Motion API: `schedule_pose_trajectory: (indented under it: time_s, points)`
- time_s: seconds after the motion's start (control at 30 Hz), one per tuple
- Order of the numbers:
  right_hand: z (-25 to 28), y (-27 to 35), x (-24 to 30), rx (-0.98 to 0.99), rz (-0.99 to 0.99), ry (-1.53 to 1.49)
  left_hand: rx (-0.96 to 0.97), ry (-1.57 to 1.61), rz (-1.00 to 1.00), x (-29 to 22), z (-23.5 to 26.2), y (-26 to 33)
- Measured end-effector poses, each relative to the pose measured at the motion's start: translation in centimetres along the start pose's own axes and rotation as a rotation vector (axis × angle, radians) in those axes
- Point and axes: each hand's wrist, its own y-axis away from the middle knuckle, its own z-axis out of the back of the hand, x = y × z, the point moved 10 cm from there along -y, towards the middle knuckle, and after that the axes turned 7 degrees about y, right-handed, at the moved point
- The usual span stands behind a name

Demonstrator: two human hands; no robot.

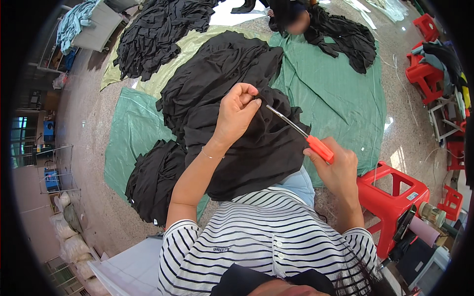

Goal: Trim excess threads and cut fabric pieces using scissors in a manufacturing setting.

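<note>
Across my lap spreads a heap of black cloth (237, 153), with a garment's folds lying on top. My left hand (236, 111) is closed in a pinch on a bit of the black cloth, above the heap. In my right hand (338, 170) is a screwdriver-like tool (316, 144) with a red handle and a long, thin metal shaft. Its tip points up and left, a little to the right of my left fingertips. Whether the tip touches the cloth I cannot tell.
Green sheeting (335, 103) lies under the heap. Black cloth piles stand near left (157, 180) and far left (158, 34). At the far side another person (291, 15) sits among black cloth. A red stool (395, 190) stands close on my right.
</note>
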Motion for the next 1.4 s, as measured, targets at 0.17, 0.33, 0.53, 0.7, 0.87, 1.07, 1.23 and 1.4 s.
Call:
schedule_pose_trajectory:
  time_s: [0.17,0.33,0.53,0.7,0.87,1.07,1.23,1.4]
  points:
    - [0.3,0.0,0.4,-0.068,0.04,0.015,-0.025,0.017,0.006,0.2,0.5,0.0]
    - [-0.4,0.0,0.3,0.014,0.0,-0.004,0.002,-0.016,-0.04,0.1,-0.6,0.4]
    - [2.0,0.2,-3.6,-0.281,-0.204,-0.16,0.072,-0.562,-0.412,-1.4,-4.5,1.3]
    - [2.6,1.3,-7.9,-0.415,-0.258,-0.222,0.562,-1.238,-0.355,6.8,-10.8,5.2]
    - [2.4,2.7,-10.6,-0.458,-0.349,-0.168,0.349,-0.572,-0.451,-0.7,-8.2,6.3]
    - [0.9,2.9,-13.1,-0.432,-0.422,-0.179,-0.24,0.858,-0.73,-13.1,19.3,14.7]
    - [-1.8,0.7,-10.8,-0.315,-0.287,-0.19,-0.454,0.696,-0.879,-1.4,30.7,25.4]
    - [-3.1,-1.2,-10.6,-0.266,-0.253,-0.118,-0.53,0.894,-0.643,-3.6,30.1,30.2]
